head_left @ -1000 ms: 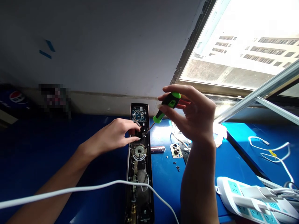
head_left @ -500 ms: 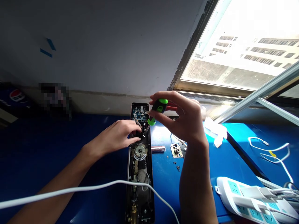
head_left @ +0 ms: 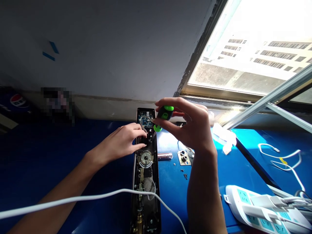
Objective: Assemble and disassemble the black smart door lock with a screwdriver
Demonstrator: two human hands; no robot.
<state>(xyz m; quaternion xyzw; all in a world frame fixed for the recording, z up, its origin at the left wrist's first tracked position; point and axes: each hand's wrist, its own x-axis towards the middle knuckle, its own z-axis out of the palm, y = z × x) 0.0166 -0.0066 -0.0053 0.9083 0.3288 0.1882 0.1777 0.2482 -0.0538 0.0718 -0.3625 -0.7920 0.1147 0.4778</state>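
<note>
A long, narrow black housing [head_left: 157,182], which looks like an opened electronic door lock, lies lengthwise in front of me. Inside it are a blue circuit board [head_left: 146,122], a round metal disc [head_left: 146,158] and brass-coloured parts. My left hand [head_left: 129,138] reaches in from the left, thumb and fingers closed around a dark part between board and disc; its shape is mostly hidden. In my right hand [head_left: 187,122] is a green and black screwdriver [head_left: 165,114], gripped by its handle between thumb and fingers. Its shaft slants down to the left, the tip inside the housing near my left fingertips.
Right of the housing lie a reddish-brown cylinder [head_left: 165,156], a small metal plate [head_left: 184,158] and several tiny screws [head_left: 185,176]. A white cable [head_left: 107,194] crosses over the housing. A power strip [head_left: 240,203] with plugs sits at lower right, crumpled white paper [head_left: 225,138] behind.
The screwdriver handle and my right hand have shifted very slightly down and left. My left hand keeps its place at the dark part.
</note>
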